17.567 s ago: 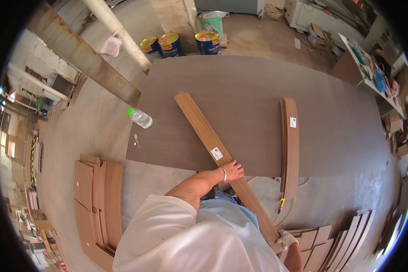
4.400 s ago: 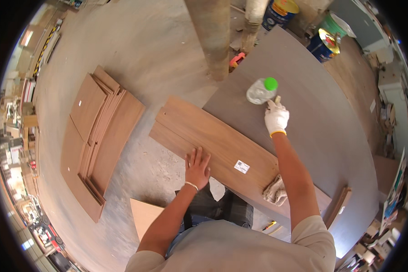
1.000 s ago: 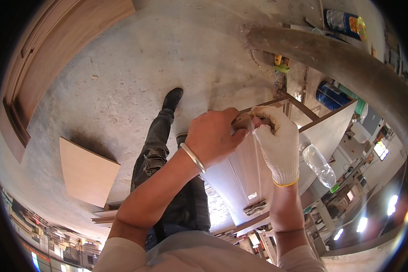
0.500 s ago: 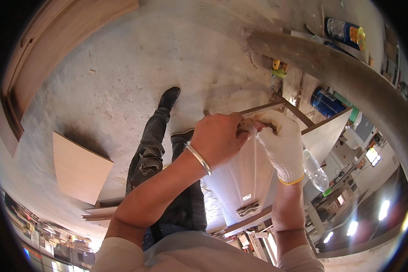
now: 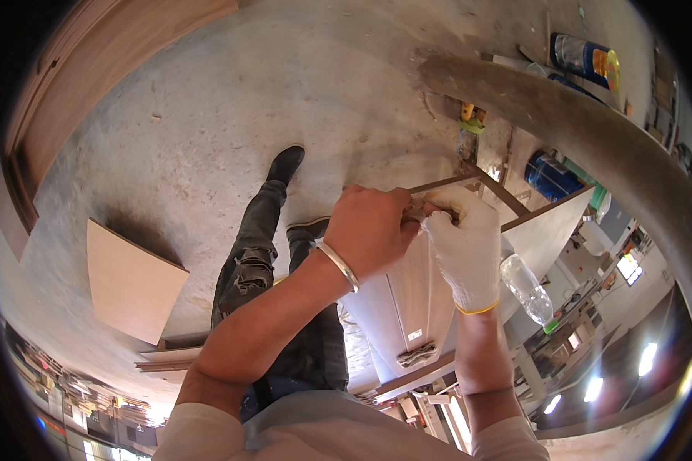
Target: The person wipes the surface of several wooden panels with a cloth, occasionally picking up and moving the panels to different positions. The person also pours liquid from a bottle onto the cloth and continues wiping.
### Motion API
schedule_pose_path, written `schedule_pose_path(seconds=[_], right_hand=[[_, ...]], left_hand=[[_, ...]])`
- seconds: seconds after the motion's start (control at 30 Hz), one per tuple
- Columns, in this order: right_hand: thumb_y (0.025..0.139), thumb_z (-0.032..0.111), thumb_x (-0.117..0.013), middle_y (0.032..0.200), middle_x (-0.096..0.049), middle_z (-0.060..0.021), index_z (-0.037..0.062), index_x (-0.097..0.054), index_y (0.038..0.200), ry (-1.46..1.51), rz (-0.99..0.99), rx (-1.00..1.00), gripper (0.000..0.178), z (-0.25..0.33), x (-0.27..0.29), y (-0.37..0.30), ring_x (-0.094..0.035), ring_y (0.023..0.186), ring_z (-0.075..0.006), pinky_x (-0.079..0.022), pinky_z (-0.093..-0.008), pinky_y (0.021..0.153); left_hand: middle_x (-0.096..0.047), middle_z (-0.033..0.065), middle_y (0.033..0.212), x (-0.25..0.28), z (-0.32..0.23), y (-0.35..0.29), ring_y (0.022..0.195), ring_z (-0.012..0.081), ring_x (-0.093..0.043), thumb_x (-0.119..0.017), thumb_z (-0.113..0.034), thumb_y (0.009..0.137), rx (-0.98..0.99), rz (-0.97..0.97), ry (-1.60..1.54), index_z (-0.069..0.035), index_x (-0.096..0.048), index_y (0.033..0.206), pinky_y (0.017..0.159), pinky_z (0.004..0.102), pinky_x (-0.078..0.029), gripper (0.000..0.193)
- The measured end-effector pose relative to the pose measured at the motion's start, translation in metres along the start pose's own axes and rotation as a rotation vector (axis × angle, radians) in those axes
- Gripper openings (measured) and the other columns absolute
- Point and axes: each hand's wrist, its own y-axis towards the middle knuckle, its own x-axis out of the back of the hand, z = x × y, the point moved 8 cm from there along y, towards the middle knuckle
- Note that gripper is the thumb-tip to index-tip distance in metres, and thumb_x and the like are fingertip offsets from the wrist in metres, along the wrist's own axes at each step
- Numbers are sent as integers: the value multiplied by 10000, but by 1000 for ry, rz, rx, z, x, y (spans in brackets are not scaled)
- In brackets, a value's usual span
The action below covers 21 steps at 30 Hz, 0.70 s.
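Head view. The bare left hand [image 5: 370, 228], a silver bangle [image 5: 341, 266] at its wrist, pinched a small brown piece [image 5: 413, 210] between thumb and bent fingers. The white-gloved right hand [image 5: 465, 234] met it there with curled fingers; whether these also gripped the piece could not be told, its edges being largely hidden. The piece lay at the upper end of the long brown boards [image 5: 407, 296], directly above them in view; whether it was joined to them was unclear. A small white label [image 5: 414, 334] marked the boards, its print too small to read, with a crumpled cloth [image 5: 417, 354] just beside it. A clear plastic bottle [image 5: 525, 288], capped in green, lay in view right of the gloved wrist. Farther off, a blue can [image 5: 580, 58] bore an orange-and-white printed patch.
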Motion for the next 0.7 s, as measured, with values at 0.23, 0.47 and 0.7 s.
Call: schedule_pose_path(seconds=[0.23, 0.47, 0.7], right_hand=[[896, 27, -627, 827, -717, -125, -36, -748, 1046, 203, 10, -140, 203, -19, 3, -3, -646, 703, -137, -522, -308, 660], [896, 61, -656, 826, -712, -140, -18, -753, 1042, 43, 3, -57, 192, -15, 5, -5, -645, 725, -189, -516, -315, 680], [883, 53, -631, 820, -706, -159, -13, -767, 979, 130, 17, -30, 180, -13, -2, -1, -627, 730, -214, -522, -337, 707]], left_hand=[[-686, 197, 787, 0, 3, 0, 753, 419, -676, -793, -216, 813, 30, 49, -71, -17, -684, 890, 680, 443, -524, 239], [-682, 212, 792, 1, 2, -1, 747, 413, -678, -794, -208, 844, 42, 65, -89, -6, -692, 939, 672, 427, -519, 246], [-670, 209, 786, -1, 3, 2, 727, 403, -661, -790, -189, 847, 23, 90, -43, 5, -683, 949, 676, 430, -513, 244]])
